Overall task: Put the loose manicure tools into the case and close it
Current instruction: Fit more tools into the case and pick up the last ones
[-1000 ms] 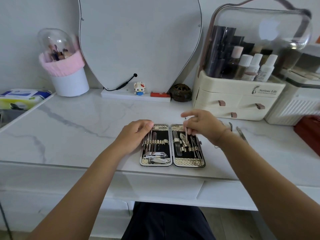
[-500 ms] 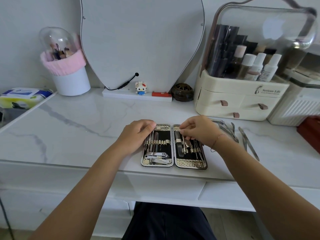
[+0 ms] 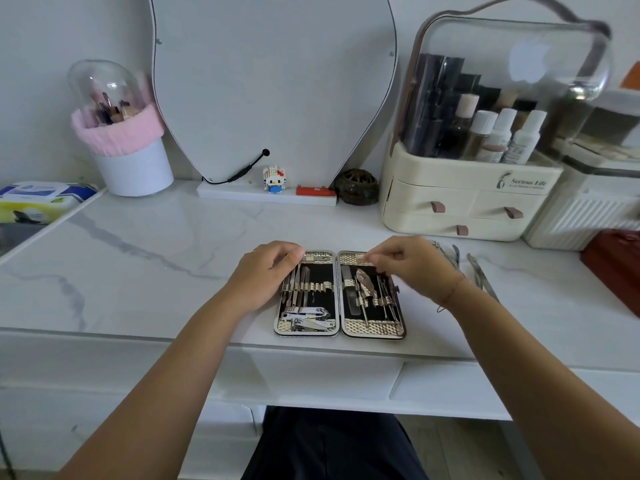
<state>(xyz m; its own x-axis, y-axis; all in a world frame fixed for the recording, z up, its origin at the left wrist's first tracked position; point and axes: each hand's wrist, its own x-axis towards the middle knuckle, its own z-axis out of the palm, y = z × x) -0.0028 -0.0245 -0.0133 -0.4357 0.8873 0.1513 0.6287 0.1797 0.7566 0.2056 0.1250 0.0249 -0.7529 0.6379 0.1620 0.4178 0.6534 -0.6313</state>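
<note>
White marble vanity top (image 3: 138,244), pale wall (image 3: 34,46) behind, curved mirror (image 3: 270,81) against it.

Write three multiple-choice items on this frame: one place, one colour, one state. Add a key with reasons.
1. Where do the loose tools lie?
A. Left of the case
B. Right of the case, on the counter
C. Inside a drawer

2. What colour is the band round the brush holder?
A. Pink
B. Green
C. Black

3. How is the case?
A. Shut
B. Open, both halves flat
C. Standing on edge

Key: 1 B, they lie on the marble to the case's right; 2 A, the fluffy band is pink; 3 B, both tool-filled halves face up.
</note>
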